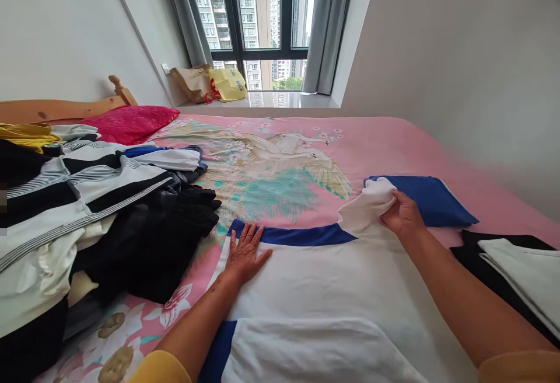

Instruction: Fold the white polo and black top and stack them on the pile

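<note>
A white garment with blue trim (324,289) lies spread flat on the pink bedspread (394,143) right in front of me. My left hand (245,253) rests flat on its left side, fingers stretched out toward the blue band. My right hand (403,215) is closed on a bunched white part of the same garment (366,206) at its far right corner, lifted slightly off the bed. Just beyond that hand lies a folded blue garment (431,199).
A heap of black, white and striped clothes (96,208) covers the bed's left side, with a red pillow (129,123) and wooden headboard (56,108) behind. Folded black and white clothes (520,269) lie at the right. Paper bags (210,84) sit on the window sill.
</note>
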A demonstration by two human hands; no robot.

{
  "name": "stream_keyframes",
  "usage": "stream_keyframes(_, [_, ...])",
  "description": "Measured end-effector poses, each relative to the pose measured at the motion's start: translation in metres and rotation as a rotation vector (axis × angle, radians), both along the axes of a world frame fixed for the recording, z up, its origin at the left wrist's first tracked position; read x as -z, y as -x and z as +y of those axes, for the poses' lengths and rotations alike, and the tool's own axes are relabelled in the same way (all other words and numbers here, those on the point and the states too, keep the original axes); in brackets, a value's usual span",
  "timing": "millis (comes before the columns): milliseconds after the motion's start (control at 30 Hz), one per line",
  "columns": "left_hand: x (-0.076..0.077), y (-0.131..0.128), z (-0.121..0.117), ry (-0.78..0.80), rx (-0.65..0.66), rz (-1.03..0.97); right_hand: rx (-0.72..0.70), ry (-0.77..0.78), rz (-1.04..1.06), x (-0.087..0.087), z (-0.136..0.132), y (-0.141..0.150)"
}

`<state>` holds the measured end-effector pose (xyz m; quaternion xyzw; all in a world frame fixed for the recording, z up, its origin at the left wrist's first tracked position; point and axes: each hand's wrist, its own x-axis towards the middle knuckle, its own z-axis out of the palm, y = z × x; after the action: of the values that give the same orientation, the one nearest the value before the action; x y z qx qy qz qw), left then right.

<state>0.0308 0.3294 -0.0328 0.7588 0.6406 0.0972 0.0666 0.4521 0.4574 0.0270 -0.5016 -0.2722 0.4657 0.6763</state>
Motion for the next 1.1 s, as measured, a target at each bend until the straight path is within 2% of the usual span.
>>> stream_keyframes(100, [-0.012,0.000,0.005,0.075,-0.018,0.013,-0.117,0.182,0.150,-0.016,-0.051,-0.002])
stream_keyframes(200, [-0.030,0.006,0.019,0.134,-0.032,0.036,-0.122,0.322,0.271,-0.029,-0.085,0.000])
stream_keyframes(333, [-0.055,0.022,0.039,0.113,-0.031,0.083,-0.022,0.195,0.267,-0.050,-0.114,0.001])
stream_keyframes(433, [-0.073,0.032,0.042,0.068,-0.004,0.130,0.040,0.043,0.239,-0.070,-0.138,-0.002])
stream_keyframes(567, [-0.100,0.042,0.017,-0.031,0.034,0.145,0.080,-0.103,0.149,-0.099,-0.188,-0.012])
stream_keyframes(633, [-0.109,0.047,-0.008,-0.082,0.070,0.142,0.096,-0.138,0.080,-0.110,-0.221,-0.018])
stream_keyframes(700, [-0.111,0.053,-0.039,-0.136,0.137,0.143,0.125,-0.150,0.008,-0.113,-0.256,-0.022])
stream_keyframes(800, [-0.097,0.063,-0.081,-0.139,0.228,0.107,0.177,-0.089,-0.042,-0.099,-0.308,-0.024])
stream_keyframes(900, [-0.075,0.071,-0.108,-0.032,0.189,-0.008,0.222,0.058,-0.023,-0.065,-0.348,-0.021])
stream_keyframes(1000, [-0.060,0.075,-0.115,0.005,0.139,-0.088,0.257,0.161,0.006,-0.029,-0.371,-0.018])
stream_keyframes(1100, [-0.060,0.077,-0.113,-0.010,0.146,-0.106,0.220,0.197,0.059,-0.015,-0.377,-0.017])
